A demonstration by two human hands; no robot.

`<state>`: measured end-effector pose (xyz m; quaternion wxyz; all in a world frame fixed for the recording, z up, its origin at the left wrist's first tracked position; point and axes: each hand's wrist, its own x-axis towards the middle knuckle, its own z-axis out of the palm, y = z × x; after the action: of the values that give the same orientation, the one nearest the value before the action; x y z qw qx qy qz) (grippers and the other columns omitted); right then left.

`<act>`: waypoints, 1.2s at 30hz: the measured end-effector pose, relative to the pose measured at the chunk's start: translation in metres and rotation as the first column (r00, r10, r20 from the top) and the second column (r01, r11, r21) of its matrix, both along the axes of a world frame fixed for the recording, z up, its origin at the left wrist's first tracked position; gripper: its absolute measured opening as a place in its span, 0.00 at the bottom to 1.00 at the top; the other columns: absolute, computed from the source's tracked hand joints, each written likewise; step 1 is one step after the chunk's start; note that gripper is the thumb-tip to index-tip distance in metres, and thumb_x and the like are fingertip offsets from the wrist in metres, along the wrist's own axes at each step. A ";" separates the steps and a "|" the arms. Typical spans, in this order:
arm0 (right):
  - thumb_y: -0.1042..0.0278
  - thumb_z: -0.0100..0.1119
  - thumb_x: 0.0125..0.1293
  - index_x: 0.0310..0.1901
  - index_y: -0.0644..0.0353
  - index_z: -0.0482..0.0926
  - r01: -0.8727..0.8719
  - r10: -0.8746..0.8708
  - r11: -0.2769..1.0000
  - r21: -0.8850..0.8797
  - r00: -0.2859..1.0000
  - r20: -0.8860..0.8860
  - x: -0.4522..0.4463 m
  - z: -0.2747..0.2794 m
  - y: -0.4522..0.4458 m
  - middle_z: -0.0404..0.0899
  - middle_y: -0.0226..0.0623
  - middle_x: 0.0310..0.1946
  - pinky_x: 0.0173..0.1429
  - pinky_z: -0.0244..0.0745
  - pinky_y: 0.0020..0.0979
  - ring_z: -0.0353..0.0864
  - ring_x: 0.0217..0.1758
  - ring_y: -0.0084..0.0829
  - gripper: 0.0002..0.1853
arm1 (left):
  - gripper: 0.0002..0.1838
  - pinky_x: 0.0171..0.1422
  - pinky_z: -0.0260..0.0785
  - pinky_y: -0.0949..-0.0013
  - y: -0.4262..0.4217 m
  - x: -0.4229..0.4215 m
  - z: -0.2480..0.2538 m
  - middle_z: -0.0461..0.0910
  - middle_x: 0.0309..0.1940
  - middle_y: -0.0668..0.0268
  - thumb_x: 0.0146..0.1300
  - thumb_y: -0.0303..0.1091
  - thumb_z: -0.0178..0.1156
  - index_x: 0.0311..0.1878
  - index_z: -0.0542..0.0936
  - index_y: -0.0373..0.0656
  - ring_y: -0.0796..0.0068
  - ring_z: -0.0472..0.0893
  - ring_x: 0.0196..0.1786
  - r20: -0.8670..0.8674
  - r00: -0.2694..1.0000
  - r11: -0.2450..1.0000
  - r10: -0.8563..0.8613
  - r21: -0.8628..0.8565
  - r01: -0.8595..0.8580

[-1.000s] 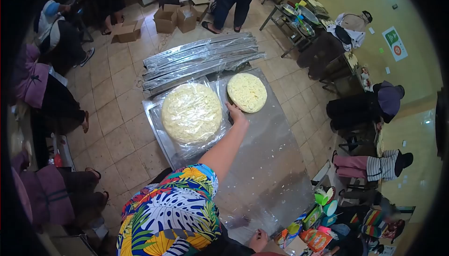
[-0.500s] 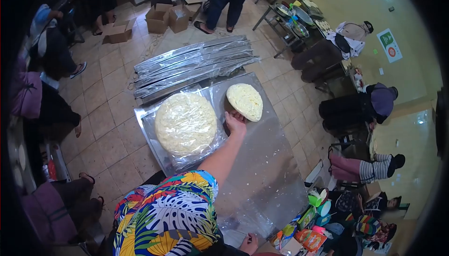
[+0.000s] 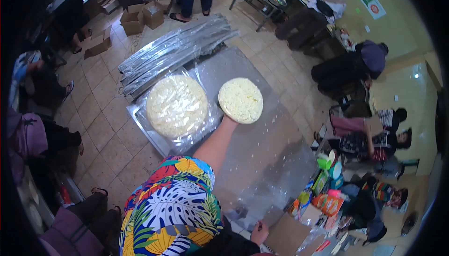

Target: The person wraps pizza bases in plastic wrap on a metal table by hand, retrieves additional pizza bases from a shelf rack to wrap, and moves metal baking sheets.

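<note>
A pale round of dough (image 3: pixel 241 100) with a rough, crumbly top rests on my left hand (image 3: pixel 229 119). The fingers are hidden beneath it, and only the wrist side shows at its lower edge. To its left, a larger dough mass (image 3: pixel 177 107) lies under clear plastic in a shallow metal tray (image 3: pixel 148 133). Low in the view, near the table's near edge, my right hand (image 3: pixel 260 232) has its fingers curled. Whether anything is in them cannot be made out.
The metal table (image 3: pixel 262 157) has scattered crumbs. Long plastic-wrapped metal trays (image 3: pixel 175 52) lie along its far edge. Bright packets (image 3: pixel 327 203) and a piece of cardboard (image 3: pixel 286 232) are at the lower right. Cardboard boxes (image 3: pixel 132 19) stand on the floor. Several people work around the room.
The round of dough has gone from tilted to facing up more fully, and my left fingers are now out of sight under it. The whole view has shifted and turned slightly.
</note>
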<state>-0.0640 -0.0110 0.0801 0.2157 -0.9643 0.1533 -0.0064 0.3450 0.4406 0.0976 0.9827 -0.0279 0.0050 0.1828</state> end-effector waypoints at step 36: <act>0.64 0.62 0.54 0.58 0.54 0.69 -0.413 0.395 0.901 -0.134 0.908 -0.143 -0.041 -0.041 -0.098 0.63 0.35 0.64 0.66 0.56 0.42 0.58 0.69 0.36 0.28 | 0.29 0.63 0.66 0.48 -0.288 -0.291 -0.120 0.69 0.62 0.58 0.68 0.54 0.41 0.64 0.67 0.46 0.55 0.70 0.62 -0.135 0.552 0.553 -0.823 0.033 0.833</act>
<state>-0.1054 -0.1089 0.0386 0.1249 -0.9881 -0.0392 0.0803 0.0544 0.1523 -0.0223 0.9515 0.0330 0.0602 -0.3000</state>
